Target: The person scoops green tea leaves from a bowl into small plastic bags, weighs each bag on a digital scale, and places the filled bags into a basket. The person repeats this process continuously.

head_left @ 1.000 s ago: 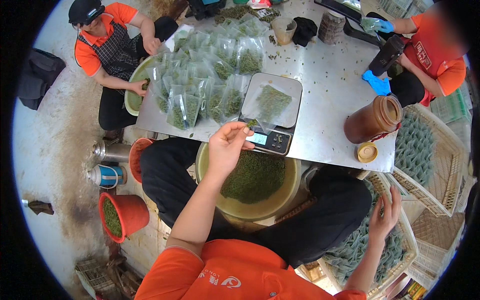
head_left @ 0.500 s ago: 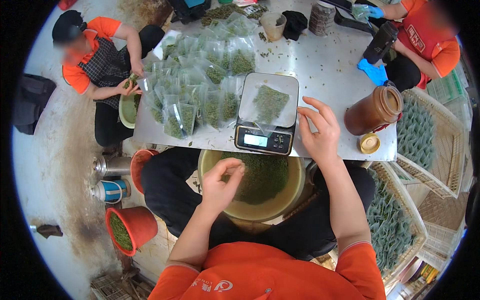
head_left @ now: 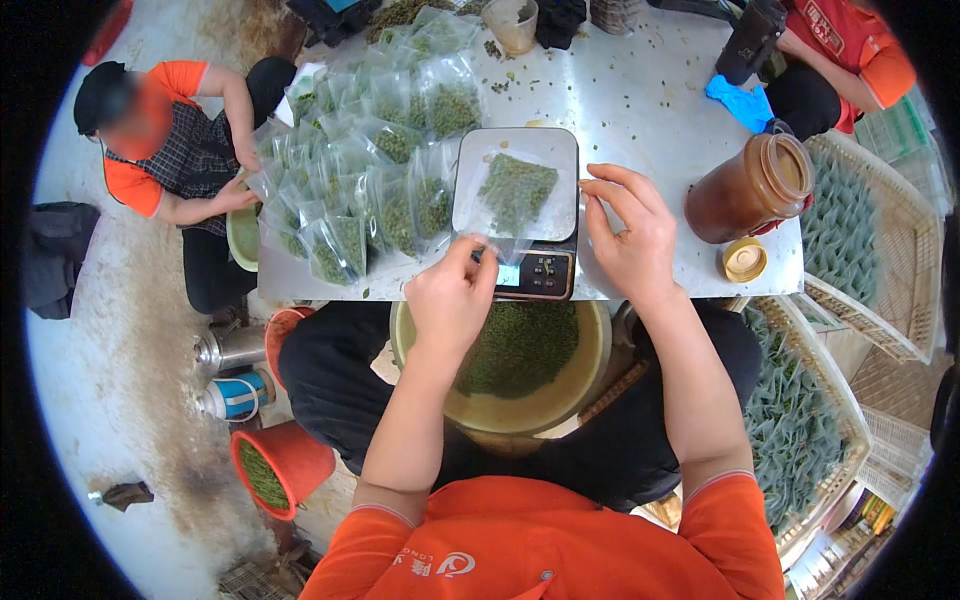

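A clear plastic bag of small green peppercorns [head_left: 517,192] lies flat on the pan of a digital scale [head_left: 466,205] at the table's front edge. At the bag's near, unfilled end, my left hand [head_left: 452,305] has thumb and fingers pinched together on the plastic. This hand and wrist cover part of the scale's lit display. My right hand [head_left: 632,235] is beside the scale's right edge, fingers apart and curved, holding nothing. Below the table edge, between my legs, a yellowish basin [head_left: 480,412] holds loose green peppercorns [head_left: 525,345].
Many filled clear bags [head_left: 375,190] crowd the metal table [head_left: 640,130] on the left. A brown jar [head_left: 740,195] and gold lid [head_left: 744,260] stand right. Co-workers sit far left and far right. Crates of green packets [head_left: 790,410] and a red bucket [head_left: 300,465] flank me.
My left hand has risen from over the basin to the bag's near end on the scale. My right hand stays by the scale. The left co-worker's hands have shifted lower.
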A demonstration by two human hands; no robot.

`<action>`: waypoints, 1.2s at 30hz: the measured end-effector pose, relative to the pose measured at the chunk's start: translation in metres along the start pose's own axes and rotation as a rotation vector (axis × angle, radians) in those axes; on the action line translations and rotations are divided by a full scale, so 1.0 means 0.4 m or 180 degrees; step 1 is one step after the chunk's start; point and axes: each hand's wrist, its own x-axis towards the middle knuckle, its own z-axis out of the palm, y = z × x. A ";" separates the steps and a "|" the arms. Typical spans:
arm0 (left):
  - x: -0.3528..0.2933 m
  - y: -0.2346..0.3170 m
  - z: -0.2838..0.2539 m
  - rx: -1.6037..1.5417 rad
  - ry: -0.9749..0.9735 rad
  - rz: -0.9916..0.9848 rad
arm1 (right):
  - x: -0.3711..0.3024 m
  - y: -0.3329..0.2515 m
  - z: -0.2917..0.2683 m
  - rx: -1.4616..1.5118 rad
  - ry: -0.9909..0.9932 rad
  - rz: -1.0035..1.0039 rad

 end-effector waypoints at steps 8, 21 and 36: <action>-0.125 0.014 -0.079 -0.1322 -0.0356 -0.0980 | -0.007 0.007 0.001 -0.0010 0.0003 -0.0064; -0.094 0.047 -0.064 -0.1322 -0.0342 -0.0290 | -0.048 -0.072 0.028 0.0136 -0.0399 -0.0210; 0.026 0.129 -0.171 0.1023 -0.1399 0.0982 | -0.080 -0.154 0.041 0.0460 -0.0066 -0.0073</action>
